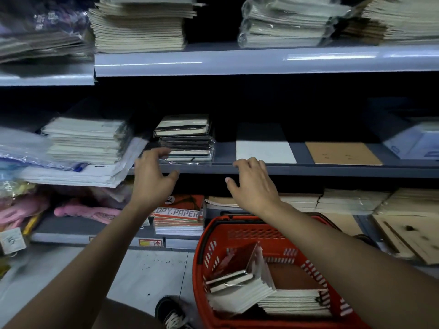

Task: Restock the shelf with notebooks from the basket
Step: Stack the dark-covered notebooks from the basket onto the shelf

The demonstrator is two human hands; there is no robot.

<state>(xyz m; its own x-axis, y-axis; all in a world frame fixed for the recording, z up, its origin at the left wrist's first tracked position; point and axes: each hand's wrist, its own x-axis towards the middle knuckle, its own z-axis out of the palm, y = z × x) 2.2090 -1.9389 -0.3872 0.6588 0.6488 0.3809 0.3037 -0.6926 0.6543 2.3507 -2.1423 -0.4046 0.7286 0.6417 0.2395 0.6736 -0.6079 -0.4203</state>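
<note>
Notebooks [268, 298] lie heaped in the red basket [202, 264] at five o'clock on the floor. My left hand [152, 176] and right hand [254, 184], fingers loosely spread, empty, hover at the middle shelf [308, 170] edge near twelve o'clock, beside the wrapped black stack [185, 138]

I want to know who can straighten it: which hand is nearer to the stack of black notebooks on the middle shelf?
Left. The left hand has its fingers at the stack of black notebooks, at its lower left corner. The right hand is apart from it, lower and to its right.
</note>
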